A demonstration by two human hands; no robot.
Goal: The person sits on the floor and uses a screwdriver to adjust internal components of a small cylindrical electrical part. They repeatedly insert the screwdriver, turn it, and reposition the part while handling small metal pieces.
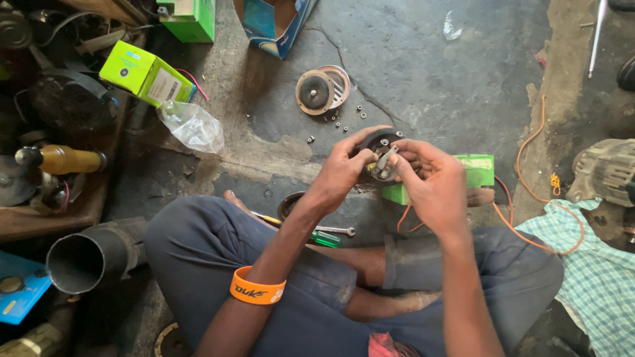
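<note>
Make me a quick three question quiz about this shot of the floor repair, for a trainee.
1. True or false: both hands hold the round black part.
2. Which wrist wears the orange band: left or right?
3. What lies on the floor just beyond the hands? A) round metal discs with loose nuts B) a hammer C) a tyre

Key: 1 true, the left hand and right hand both grip it. 2 left. 3 A.
</note>
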